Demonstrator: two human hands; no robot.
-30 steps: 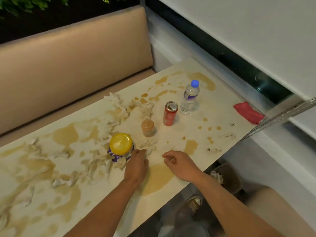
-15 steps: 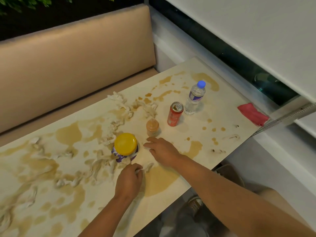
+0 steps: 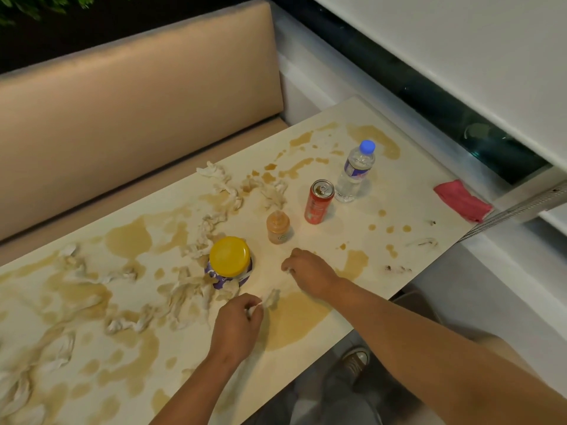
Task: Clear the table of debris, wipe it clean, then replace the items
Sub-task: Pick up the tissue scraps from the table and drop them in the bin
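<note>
While soggy tissue scraps [image 3: 196, 289] litter the stained table [image 3: 399, 191], the head view shows debris clearing in hand. The left hand [image 3: 236, 326] pinches a white scrap near the jar [image 3: 229, 260], a second scrap [image 3: 272, 297] lying just beside its fingertips. The right hand [image 3: 310, 273] curls its fingers at the tabletop near the small bottle [image 3: 278, 227]; whether it holds a scrap I cannot tell. The can [image 3: 318, 202], water bottle [image 3: 354, 171] and red cloth [image 3: 461, 200] stand untouched. Next, likely, the loose scrap wants gathering, then the long trail to the left.
</note>
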